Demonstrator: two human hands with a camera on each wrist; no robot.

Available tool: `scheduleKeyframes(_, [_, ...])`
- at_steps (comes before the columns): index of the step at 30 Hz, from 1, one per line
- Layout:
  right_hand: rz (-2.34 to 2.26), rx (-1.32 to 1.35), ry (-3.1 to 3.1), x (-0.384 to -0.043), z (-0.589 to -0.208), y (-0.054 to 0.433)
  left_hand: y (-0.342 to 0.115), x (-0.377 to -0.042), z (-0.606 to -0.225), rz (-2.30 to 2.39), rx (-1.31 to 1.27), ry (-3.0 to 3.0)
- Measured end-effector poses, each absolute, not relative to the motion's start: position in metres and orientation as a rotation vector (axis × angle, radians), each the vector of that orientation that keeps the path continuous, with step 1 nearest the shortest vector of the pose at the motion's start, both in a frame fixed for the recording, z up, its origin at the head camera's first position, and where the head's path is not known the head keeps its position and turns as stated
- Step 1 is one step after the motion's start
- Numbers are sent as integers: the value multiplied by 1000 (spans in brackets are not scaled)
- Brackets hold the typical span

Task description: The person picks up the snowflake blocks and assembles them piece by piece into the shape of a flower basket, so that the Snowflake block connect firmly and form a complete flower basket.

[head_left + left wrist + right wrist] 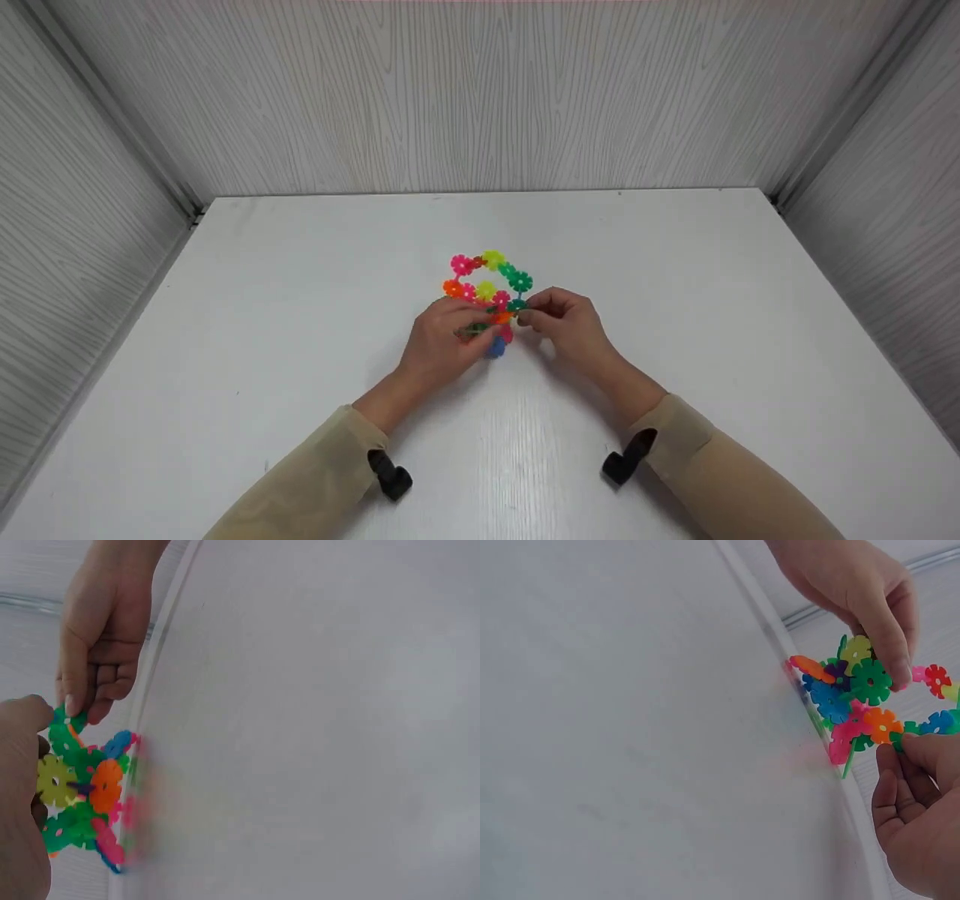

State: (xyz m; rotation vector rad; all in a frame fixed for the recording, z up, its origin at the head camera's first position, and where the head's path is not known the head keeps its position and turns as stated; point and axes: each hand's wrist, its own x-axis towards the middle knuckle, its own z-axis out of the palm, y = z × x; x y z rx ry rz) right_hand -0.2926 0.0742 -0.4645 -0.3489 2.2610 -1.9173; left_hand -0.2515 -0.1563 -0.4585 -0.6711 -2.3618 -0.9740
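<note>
A cluster of interlocking plastic snowflake discs (501,300) in pink, green, orange, yellow, red and blue is held above the table's middle. Its far side forms an open loop, with a yellow disc (493,259) and a green disc (520,282) on it. My left hand (442,337) grips the body of the cluster from the left, thumb pressed on a green disc (871,682) in the right wrist view. My right hand (571,326) pinches a small green disc (897,741) at the right side, beside an orange disc (883,725). Fingers hide part of the cluster.
A white table (300,262) lies beneath both hands. Pale wood-grain panels (480,97) enclose it at the back and on both sides. Black clips (394,480) hang from the sleeve cuffs.
</note>
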Motion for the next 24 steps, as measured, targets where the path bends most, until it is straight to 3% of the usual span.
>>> scheduleKeyframes(10, [-1910, -337, 2220, -306, -465, 88, -188, -263, -447, -1161, -378, -2368])
scheduleKeyframes(24, [-1881, -351, 2245, -325, -463, 98, -189, -277, -447, -1605, -90, -2675])
